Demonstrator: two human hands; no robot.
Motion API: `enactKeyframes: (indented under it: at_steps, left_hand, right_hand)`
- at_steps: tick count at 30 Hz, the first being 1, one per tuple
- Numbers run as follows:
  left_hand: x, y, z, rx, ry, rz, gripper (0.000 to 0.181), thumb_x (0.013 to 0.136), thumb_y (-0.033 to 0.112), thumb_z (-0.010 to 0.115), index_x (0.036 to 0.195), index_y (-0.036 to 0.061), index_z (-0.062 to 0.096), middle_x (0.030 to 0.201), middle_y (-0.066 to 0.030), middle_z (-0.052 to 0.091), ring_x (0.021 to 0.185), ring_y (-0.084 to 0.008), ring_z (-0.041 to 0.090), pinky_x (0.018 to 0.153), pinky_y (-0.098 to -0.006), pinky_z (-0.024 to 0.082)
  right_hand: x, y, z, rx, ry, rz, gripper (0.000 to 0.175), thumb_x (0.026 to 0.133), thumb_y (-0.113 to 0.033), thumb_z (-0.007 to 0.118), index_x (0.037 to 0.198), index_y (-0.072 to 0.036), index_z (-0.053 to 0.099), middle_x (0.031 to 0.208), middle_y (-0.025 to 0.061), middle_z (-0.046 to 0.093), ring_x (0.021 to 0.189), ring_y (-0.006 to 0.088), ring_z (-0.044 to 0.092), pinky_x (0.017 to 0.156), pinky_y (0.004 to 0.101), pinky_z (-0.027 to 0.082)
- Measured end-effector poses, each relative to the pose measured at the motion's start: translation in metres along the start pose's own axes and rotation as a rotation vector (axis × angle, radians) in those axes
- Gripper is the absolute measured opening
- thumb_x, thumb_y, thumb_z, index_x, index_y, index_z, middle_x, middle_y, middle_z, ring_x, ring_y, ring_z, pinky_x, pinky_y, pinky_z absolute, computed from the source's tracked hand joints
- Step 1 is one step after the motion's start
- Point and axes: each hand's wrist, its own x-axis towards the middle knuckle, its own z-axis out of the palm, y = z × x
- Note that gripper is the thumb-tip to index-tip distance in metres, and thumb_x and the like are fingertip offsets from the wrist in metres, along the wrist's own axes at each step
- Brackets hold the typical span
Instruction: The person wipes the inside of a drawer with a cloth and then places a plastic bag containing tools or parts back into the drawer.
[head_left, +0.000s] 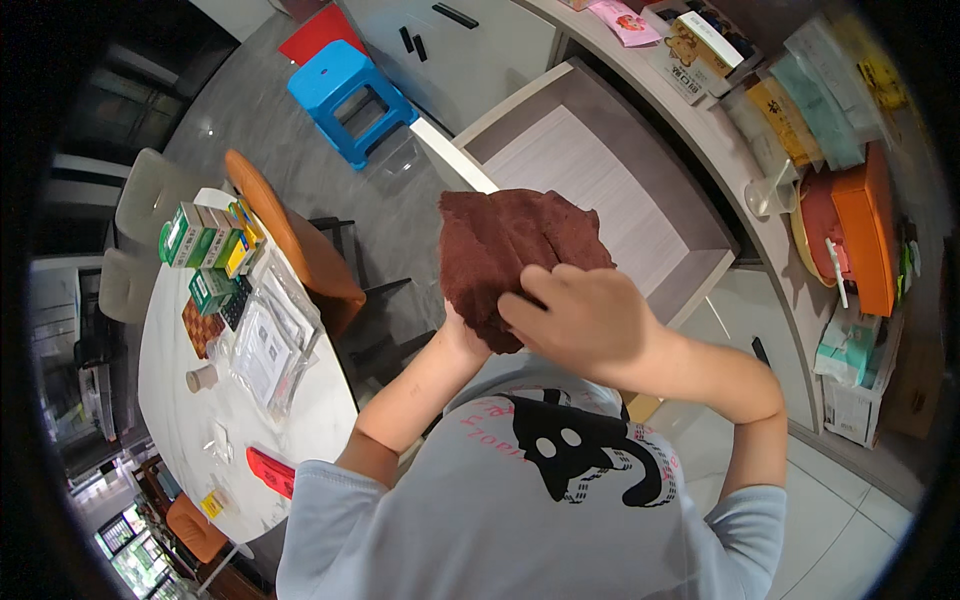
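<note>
A dark reddish-brown cloth (517, 240) is held up in front of my chest, partly over an open drawer (600, 172). Beneath the cloth, my left hand (466, 334) supports it; the fingers are hidden, and only the wrist and a bit of palm show. On top, my right hand (577, 311) touches the cloth's near right part with bent fingers. Whether those fingers pinch the fabric is not clear.
A blue plastic stool (341, 90) stands on the floor beyond the drawer. At the left, a white table (315, 427) bears boxes, plastic bags and a red packet. An orange chair (292, 240) is beside it. The right-hand counter (720, 150) holds packets, a clear cup and an orange box.
</note>
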Motion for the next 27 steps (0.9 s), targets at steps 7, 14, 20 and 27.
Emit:
enactKeyframes:
  at_steps: [7,14,20,27]
  left_hand:
    - [-0.017,-0.015,0.001,0.339,-0.051,0.173,0.055,0.089,0.040,0.045,0.130,0.0054,0.032,0.128,-0.0119,0.043,0.116,-0.0238,0.045,0.097,-0.0376,0.039]
    - [-0.036,-0.015,-0.004,0.823,0.016,0.403,0.056,0.088,0.042,0.045,0.129,0.0051,0.034,0.128,-0.0116,0.042,0.115,-0.0244,0.046,0.097,-0.0385,0.038]
    - [-0.071,-0.011,-0.015,0.850,0.200,0.539,0.053,0.088,0.042,0.043,0.127,0.0062,0.037,0.128,-0.0103,0.043,0.114,-0.0259,0.046,0.097,-0.0395,0.038]
    - [-0.164,-0.014,-0.027,-0.351,0.112,0.293,0.049,0.090,0.042,0.034,0.125,0.0089,0.043,0.128,-0.0082,0.044,0.115,-0.0256,0.046,0.097,-0.0407,0.037]
  right_hand:
    - [-0.033,-0.009,-0.015,0.172,0.060,-0.054,0.042,0.058,-0.012,0.064,0.098,-0.003,0.058,0.080,0.0053,0.048,0.071,0.0183,0.049,0.064,0.0282,0.043]
    - [-0.045,-0.008,0.013,-0.040,0.217,-0.004,0.037,0.060,-0.008,0.061,0.097,-0.007,0.058,0.095,0.0081,0.052,0.089,0.0236,0.051,0.073,0.0331,0.042]
    - [-0.009,-0.007,0.017,0.109,0.232,-0.313,0.029,0.061,-0.004,0.058,0.089,-0.007,0.060,0.082,0.0076,0.056,0.081,0.0245,0.056,0.084,0.0378,0.042]
    - [0.047,-0.042,0.031,0.707,-0.331,-0.306,0.029,0.069,0.003,0.047,0.096,-0.006,0.055,0.082,0.0118,0.048,0.071,0.0313,0.052,0.066,0.0375,0.043]
